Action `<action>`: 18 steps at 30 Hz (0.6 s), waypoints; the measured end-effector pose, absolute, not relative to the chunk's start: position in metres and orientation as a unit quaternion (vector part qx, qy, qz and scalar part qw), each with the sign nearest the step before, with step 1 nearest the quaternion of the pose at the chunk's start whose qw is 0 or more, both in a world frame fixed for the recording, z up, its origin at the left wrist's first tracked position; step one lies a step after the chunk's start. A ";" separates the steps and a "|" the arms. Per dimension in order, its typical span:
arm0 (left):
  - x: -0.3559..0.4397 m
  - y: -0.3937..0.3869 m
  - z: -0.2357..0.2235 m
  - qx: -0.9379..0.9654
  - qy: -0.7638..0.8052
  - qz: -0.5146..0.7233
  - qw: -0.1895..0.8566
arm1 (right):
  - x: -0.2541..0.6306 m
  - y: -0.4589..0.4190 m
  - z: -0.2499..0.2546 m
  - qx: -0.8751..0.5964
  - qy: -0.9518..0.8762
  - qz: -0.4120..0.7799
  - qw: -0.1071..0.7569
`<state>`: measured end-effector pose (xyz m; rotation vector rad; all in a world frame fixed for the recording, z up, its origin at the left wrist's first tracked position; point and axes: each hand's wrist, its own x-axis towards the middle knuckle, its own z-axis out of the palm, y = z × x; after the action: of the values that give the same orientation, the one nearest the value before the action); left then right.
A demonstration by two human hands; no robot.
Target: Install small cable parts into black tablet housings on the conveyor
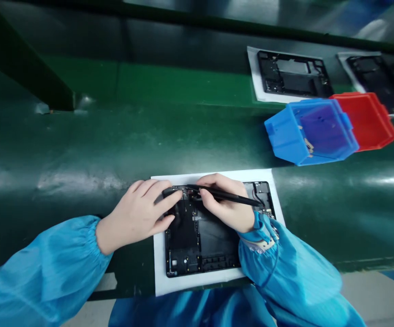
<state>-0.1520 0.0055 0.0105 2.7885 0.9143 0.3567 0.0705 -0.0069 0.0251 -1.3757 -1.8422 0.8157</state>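
An opened black tablet housing (217,231) lies flat on a white sheet (160,272), its inner parts facing up. My right hand (231,204) is closed around slim black tweezers (231,196). Their tip points left, at small parts along the housing's top edge; whether it grips one is too small to tell. Resting at the housing's upper left corner, my left hand (139,211) has its fingers stretched out. Its index fingertip touches down close to the tweezers' tip, and the thumb lies over the left edge. Part of the housing's right side is hidden under my right hand and sleeve.
A blue bin (285,134) with a few small pale pieces inside stands at the right, against a red bin (370,120). Behind them, two more black housings (295,75) lie on white sheets. A green post (30,59) rises at the left from the green workbench (149,131).
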 end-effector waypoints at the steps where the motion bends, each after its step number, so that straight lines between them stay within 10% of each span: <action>1: -0.153 0.006 0.010 0.933 0.319 0.129 0.106 | 0.070 -0.007 0.025 -0.534 -0.709 0.308 0.343; 18: -0.153 0.007 0.010 0.912 0.360 0.136 0.139 | 0.067 -0.005 0.020 -0.472 -0.777 0.290 0.298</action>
<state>-0.1534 0.0071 0.0102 2.6374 1.0397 0.3944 0.0672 -0.0047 0.0196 -1.2543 -2.0642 0.7708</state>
